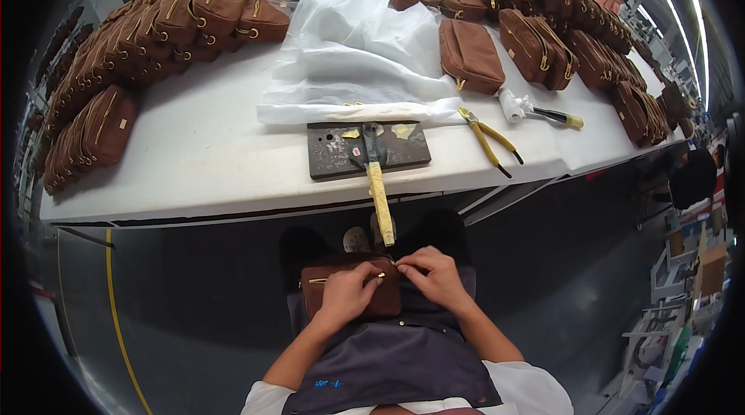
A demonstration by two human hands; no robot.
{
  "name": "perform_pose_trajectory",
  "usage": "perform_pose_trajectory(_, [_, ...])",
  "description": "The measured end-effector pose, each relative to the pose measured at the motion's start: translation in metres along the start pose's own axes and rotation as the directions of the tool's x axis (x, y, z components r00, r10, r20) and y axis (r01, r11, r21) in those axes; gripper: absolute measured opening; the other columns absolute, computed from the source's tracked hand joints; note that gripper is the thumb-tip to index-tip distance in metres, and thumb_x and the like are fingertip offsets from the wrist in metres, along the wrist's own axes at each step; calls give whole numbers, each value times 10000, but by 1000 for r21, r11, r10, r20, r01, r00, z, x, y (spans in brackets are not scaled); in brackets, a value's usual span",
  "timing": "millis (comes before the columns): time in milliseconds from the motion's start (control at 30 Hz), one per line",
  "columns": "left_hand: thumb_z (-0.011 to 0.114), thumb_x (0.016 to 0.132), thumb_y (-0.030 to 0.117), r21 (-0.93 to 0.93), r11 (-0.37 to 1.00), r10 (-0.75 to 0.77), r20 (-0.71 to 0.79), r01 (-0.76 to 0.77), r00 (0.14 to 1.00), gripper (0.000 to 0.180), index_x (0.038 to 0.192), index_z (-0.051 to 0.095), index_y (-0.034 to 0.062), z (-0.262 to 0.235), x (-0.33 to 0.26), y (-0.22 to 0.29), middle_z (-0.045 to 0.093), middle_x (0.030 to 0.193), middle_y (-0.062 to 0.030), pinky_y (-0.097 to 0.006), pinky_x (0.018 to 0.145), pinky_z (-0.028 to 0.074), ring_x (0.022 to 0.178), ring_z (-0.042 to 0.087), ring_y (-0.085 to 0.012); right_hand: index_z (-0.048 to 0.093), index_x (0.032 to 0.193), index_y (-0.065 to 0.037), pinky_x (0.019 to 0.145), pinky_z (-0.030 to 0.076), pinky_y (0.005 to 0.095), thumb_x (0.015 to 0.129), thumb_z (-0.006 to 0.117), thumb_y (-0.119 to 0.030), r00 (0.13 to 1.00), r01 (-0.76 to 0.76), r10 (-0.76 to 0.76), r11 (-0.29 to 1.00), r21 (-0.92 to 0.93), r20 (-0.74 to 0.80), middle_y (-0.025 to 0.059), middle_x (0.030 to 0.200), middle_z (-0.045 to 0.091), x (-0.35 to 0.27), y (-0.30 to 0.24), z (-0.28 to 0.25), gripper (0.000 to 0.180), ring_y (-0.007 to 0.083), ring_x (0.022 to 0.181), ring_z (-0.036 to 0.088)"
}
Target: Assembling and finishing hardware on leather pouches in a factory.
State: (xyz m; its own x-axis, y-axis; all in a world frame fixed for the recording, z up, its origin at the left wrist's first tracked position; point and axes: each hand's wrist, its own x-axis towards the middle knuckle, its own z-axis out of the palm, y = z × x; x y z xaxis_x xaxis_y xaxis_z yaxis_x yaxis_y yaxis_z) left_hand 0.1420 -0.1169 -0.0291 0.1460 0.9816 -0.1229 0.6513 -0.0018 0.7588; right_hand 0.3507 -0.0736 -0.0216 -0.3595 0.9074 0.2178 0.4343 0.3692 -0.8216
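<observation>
A small brown bag [313,302] with gold zips lies across my lap, over the dark apron. My left hand [347,292] rests on its front, thumb and forefinger pinched at a small gold metal piece [381,275]. At the bag's upper right corner my right hand [436,278] has its fingertips pinched together beside a bit of gold hardware. What exactly sits between those fingertips is too small to tell. On the table edge ahead, a hammer [378,194] with a yellow-wrapped handle lies over a dark metal plate [326,163], its handle jutting out toward me.
Yellow-handled pliers [493,147] and a black-handled tool with a white-wrapped head [514,106] lie right of the plate. White sheeting [357,66] covers the table's middle. Brown bags [174,15] pile up at left; more bags [535,50] stand at right.
</observation>
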Motion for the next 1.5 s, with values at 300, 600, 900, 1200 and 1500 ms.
perform_pose_trajectory(300, [701, 888, 214, 16, 990, 138, -281, -139, 950, 122, 929, 729, 103, -17, 16, 20, 707, 779, -127, -417, 615, 522, 715, 692, -328, 756, 998, -60, 734, 516, 351, 864, 720, -98, 1000, -16, 16, 998, 60, 7, 97, 850, 684, 17, -8, 15, 144, 266, 823, 657])
perform_pose_trajectory(600, [730, 864, 163, 127, 982, 176, -385, -136, 906, 100, 923, 735, 83, -19, 11, 21, 720, 810, -122, -377, 639, 532, 729, 705, -308, 706, 947, -20, 757, 527, 353, 845, 734, -92, 995, -43, 26, 983, 176, 96, 121, 867, 691, 34, -12, 21, 128, 275, 844, 682])
perform_pose_trajectory(900, [740, 855, 179, 115, 981, 188, -333, -158, 924, 115, 932, 752, 95, -35, 13, 20, 727, 825, -119, -369, 647, 542, 741, 712, -302, 649, 994, -33, 715, 486, 218, 893, 732, -74, 870, -477, 256, 659, 582, 422, -26, 836, 630, 44, 12, 28, 137, 47, 778, 571])
perform_pose_trajectory(1200, [752, 846, 192, 161, 978, 183, -328, -136, 927, 120, 918, 753, 96, -35, 13, 15, 728, 816, -113, -370, 645, 541, 734, 711, -300, 634, 971, -40, 707, 471, 207, 894, 729, -71, 904, -421, 293, 736, 531, 310, -38, 828, 601, 47, -3, 35, 126, 46, 762, 544])
perform_pose_trajectory(1500, [743, 842, 220, 269, 933, 306, -236, -240, 922, 129, 917, 729, 116, -37, 14, 20, 707, 778, -110, -414, 627, 529, 715, 695, -309, 630, 983, -37, 735, 472, 220, 891, 734, -83, 906, -366, 173, 778, 510, 386, -29, 848, 607, 44, 1, 26, 146, 51, 800, 553])
